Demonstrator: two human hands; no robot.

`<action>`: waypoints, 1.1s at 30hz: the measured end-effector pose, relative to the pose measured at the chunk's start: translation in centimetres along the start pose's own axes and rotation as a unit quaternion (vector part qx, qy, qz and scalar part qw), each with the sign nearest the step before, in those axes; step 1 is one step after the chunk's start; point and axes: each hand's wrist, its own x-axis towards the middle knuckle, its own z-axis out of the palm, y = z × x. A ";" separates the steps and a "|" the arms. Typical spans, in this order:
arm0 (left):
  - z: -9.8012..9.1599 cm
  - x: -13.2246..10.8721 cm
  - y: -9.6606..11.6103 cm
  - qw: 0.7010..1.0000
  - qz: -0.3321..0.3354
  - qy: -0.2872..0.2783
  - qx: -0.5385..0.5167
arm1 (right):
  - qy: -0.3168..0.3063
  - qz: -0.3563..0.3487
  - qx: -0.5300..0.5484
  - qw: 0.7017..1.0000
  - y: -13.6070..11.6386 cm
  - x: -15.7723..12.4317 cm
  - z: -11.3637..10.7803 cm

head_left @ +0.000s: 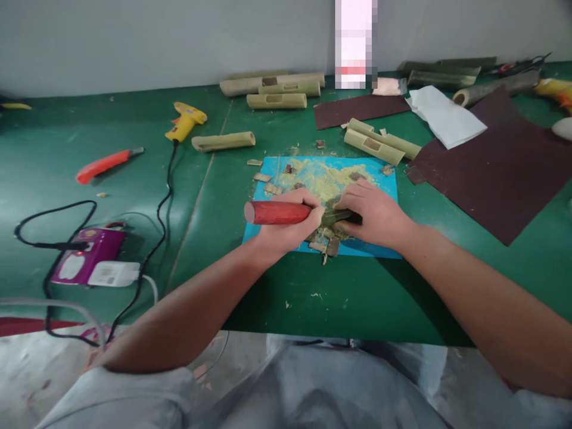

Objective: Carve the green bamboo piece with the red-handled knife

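Left hand (288, 231) clenched, right hand (375, 210) curled, forearms (210, 292) angled inward.

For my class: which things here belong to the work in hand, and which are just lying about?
In use:
red-handled tool, in the left hand
bamboo piece, in the right hand
blue sheet, beneath

Apparently just lying about:
yellow corded tool
orange-handled tool
white paper
brown sheet

Toward the far edge of the green surface (370, 310), I see a yellow pistol-shaped plastic glue gun (185, 124).
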 end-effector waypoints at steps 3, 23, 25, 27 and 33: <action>-0.2 0.1 0.0 1.000 0.012 -0.019 -0.002 | -0.006 0.004 0.005 1.000 0.0 0.0 -0.1; -0.6 0.1 -0.4 0.998 0.032 -0.046 0.026 | 0.004 0.000 -0.002 1.000 0.2 -0.1 0.1; -0.6 0.3 -0.3 0.998 0.037 -0.043 0.018 | 0.004 -0.003 0.000 1.000 0.2 -0.1 0.1; -0.6 0.4 -0.3 0.998 0.040 -0.039 0.011 | 0.004 -0.005 0.005 1.000 0.2 -0.1 0.1; -0.6 0.3 -0.4 0.998 0.037 -0.044 0.022 | 0.002 0.000 0.007 1.000 0.2 -0.1 0.1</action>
